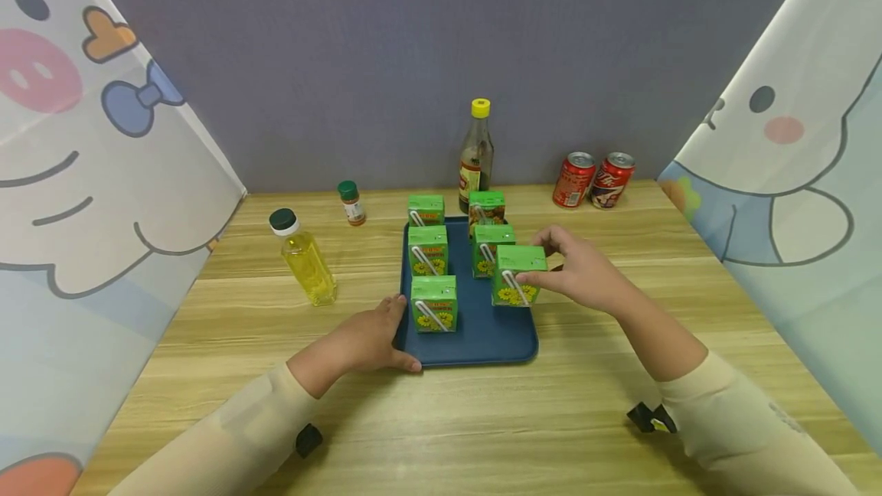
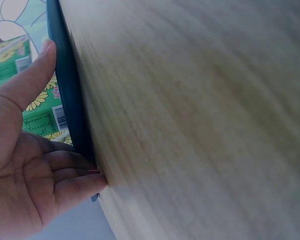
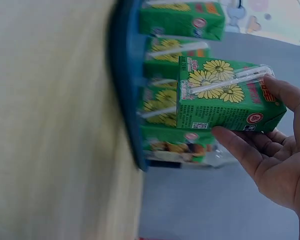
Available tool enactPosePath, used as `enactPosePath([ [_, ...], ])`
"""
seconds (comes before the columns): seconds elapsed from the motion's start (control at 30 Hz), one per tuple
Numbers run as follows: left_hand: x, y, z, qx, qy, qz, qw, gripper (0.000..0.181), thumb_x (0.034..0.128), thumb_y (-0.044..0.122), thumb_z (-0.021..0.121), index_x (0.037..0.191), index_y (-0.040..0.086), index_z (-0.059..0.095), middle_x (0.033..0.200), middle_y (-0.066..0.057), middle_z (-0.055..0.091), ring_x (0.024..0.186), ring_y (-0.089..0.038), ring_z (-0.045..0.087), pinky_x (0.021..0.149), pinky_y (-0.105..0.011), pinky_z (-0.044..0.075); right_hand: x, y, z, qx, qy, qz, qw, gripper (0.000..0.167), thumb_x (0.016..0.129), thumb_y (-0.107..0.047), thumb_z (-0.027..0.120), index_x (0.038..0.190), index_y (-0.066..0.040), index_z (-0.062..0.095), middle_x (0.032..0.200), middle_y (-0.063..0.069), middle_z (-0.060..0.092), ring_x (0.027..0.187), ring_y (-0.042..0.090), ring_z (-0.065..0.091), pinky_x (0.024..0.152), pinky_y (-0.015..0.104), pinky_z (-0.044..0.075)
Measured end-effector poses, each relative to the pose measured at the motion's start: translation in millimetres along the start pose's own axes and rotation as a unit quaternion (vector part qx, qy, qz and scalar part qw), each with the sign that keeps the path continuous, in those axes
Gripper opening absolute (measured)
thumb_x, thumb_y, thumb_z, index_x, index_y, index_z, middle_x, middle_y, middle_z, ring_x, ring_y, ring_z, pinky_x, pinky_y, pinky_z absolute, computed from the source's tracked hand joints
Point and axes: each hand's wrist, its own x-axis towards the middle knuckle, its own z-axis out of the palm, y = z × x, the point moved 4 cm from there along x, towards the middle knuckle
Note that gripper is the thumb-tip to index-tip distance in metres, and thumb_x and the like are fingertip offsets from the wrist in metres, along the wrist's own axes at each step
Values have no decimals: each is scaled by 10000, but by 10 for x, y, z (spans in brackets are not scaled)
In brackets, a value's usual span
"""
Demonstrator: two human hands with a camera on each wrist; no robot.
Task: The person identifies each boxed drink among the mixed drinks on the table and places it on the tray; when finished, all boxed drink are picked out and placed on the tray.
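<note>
My right hand grips a green juice box from its right side, thumb in front and fingers behind. In the right wrist view this box, with yellow flowers and a wrapped white straw, appears lifted off the blue tray. On the tray's left half stand green juice boxes in a column, the nearest juice box at the front. Behind the held box are another green box and one with a darker picture. At the tray's front left corner, my left hand touches the rim with extended fingers and thumb.
An oil bottle stands left of the tray, and a small green-capped spice jar farther back. Behind the tray is a yellow-capped sauce bottle. Two red cans stand at the back right, near the grey partition.
</note>
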Motion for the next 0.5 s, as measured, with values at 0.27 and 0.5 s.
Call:
enactPosePath([
  [0.27,9,4,6,33,1,10,10000,1174,753,634,743,1536,-53,202,1588,-242,244,1451,-380,295,1142,-495,322,28,65,279,102,-366,-71,9993,564,760,-515,807,1124,-191,523,1107,34,599,1038,226,559,783,345,551],
  [0.5,2,12,-3,16,2,2,10000,1176,752,631,746,1538,-49,196,1588,-244,243,1451,-379,296,1142,-493,323,24,130,404,199,-530,-114,9983,557,775,-494,804,1124,-175,509,1096,63,583,1028,235,556,775,338,552],
])
